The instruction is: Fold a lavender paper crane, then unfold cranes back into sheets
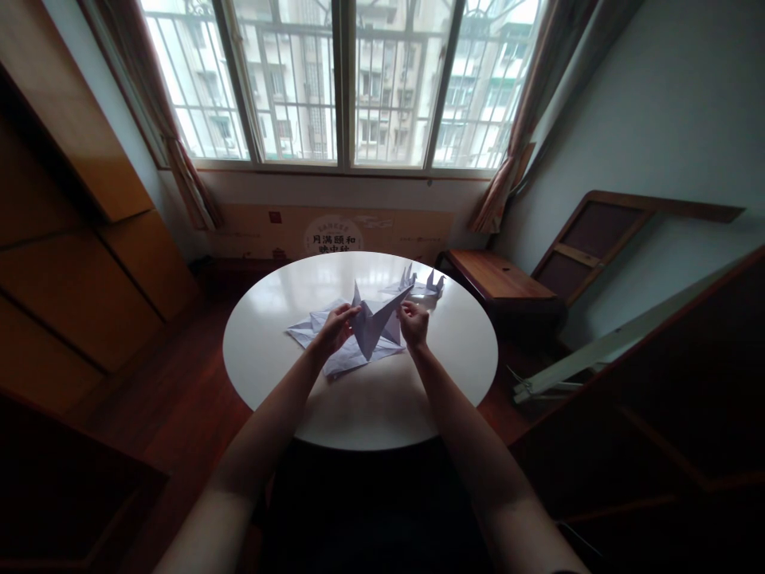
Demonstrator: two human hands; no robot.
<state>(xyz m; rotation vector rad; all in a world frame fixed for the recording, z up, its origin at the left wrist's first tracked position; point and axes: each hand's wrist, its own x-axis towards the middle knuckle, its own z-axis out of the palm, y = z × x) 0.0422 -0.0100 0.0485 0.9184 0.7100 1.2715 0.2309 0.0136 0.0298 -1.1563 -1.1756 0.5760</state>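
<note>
A folded paper crane (374, 320) in pale paper is held up over the round white table, its pointed parts spread to both sides. My left hand (340, 323) pinches its left side between thumb and fingers. At its right side, my right hand (414, 323) is closed with the fingertips against the paper; exactly which fold they grip is hidden. Below the crane lie creased paper sheets (343, 365), flat on the table. Further back on the right stand finished-looking small paper cranes (435, 284).
The round white table (268, 383) stands before a barred window (343, 88). A low wooden stand (499, 275) is behind it on the right, with a wooden frame (589, 247) leaning on the wall. Wooden cabinets (60, 263) line the left side.
</note>
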